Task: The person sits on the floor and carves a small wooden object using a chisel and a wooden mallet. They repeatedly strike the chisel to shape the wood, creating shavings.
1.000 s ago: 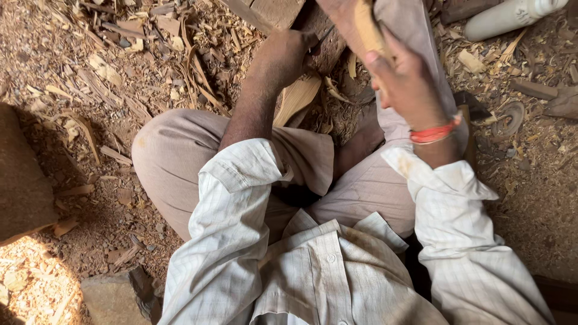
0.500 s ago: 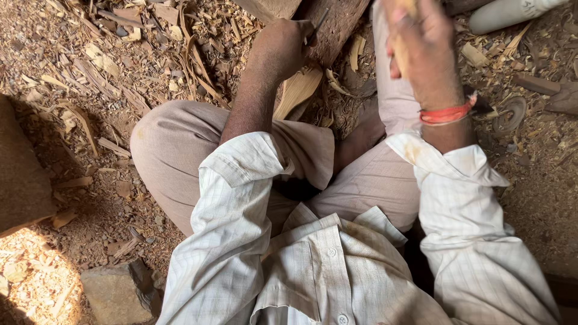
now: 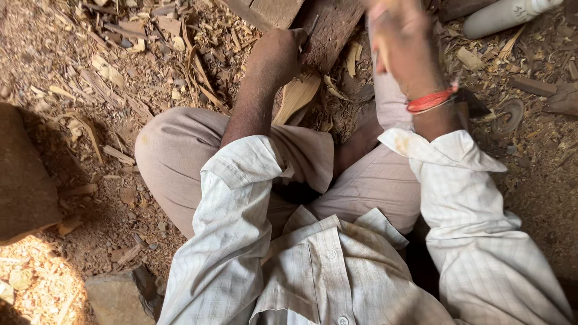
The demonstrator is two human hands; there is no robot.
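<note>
A thin dark blade [image 3: 311, 33] was pinched in the closed left hand [image 3: 278, 57] against a reddish wood block [image 3: 330, 30] just beyond the fingertips, seemingly for steadying, while the blurred right hand [image 3: 404, 45] was wrapped around a pale handle [image 3: 385, 6], barely shown.

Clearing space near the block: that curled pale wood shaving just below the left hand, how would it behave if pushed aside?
The wood shaving looks thin and curled, so it is probably very light and would slide or flip at a nudge. Thin wood like that likely bends a little, then cracks. It lies loose on the chip litter, below the left hand, so little should hold it.
</note>
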